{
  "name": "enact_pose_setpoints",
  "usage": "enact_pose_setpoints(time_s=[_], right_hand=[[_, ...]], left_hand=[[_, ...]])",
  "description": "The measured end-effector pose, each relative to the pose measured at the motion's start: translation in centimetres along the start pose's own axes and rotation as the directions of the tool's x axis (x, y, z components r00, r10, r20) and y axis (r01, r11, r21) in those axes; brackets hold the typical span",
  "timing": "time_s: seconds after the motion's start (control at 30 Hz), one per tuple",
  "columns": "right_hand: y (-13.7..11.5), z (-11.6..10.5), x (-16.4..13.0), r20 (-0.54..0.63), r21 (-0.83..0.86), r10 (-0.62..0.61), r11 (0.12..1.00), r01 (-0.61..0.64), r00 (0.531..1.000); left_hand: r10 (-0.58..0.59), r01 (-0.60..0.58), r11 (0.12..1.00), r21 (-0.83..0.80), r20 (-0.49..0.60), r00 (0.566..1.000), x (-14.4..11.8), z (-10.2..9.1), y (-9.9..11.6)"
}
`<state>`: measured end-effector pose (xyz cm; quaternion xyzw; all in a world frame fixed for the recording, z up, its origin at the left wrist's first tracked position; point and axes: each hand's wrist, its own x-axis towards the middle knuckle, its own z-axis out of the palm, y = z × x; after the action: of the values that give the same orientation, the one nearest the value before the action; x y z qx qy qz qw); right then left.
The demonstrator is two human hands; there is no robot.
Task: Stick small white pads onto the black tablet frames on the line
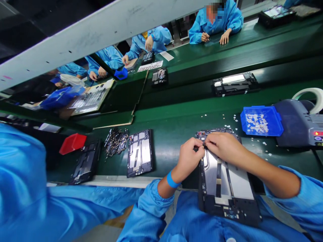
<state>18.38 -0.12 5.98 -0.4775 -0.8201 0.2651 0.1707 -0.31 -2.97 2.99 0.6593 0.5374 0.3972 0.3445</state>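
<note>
An opened tablet (209, 178) with silver battery panels and a black frame lies before me, its near end jutting past the table edge over my lap. Both hands meet at its upper left part. My left hand (190, 153), with a blue band at the wrist, pinches a tiny dark part between thumb and forefinger. Close beside it, my right hand (223, 144) has its fingertips pressed together at the same dark part (204, 144). What kind of part this is cannot be made out. The fingers hide the tablet surface under them.
A blue tray (279, 122) of small white pieces stands right, by a grey tape dispenser (292, 117). Left are another opened tablet (140, 153), a pile of small dark parts (116, 143) and a red bin (72, 144). More tablets lie on the belt (186, 72); co-workers sit opposite.
</note>
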Motion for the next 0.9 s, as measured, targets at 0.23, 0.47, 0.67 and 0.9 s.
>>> enact_pose_setpoints(time_s=[0.23, 0.47, 0.67, 0.9], right_hand=[[0.2, 0.4, -0.8, -0.081, -0.001, 0.040, 0.999, -0.040, 0.996], [-0.6, 1.9, -1.0, -0.166, -0.166, -0.036, 0.986, 0.008, 0.986], [0.1, -0.2, 0.2, -0.166, -0.182, 0.095, 0.975, -0.125, 0.982], [7.3, -8.0, -5.2, -0.351, -0.313, 0.504, 0.732, -0.606, 0.790]], left_hand=[[-0.073, 0.074, 0.993, -0.086, 0.019, 0.997, 0.3, 0.0, -0.4], [-0.029, 0.029, 0.998, -0.055, 0.002, 1.000, 0.1, 0.1, 0.1], [-0.063, 0.064, 0.996, -0.067, 0.010, 0.998, 0.2, 0.0, 0.1], [-0.167, 0.186, 0.977, -0.105, 0.161, 0.973, 0.5, -2.3, 0.3]])
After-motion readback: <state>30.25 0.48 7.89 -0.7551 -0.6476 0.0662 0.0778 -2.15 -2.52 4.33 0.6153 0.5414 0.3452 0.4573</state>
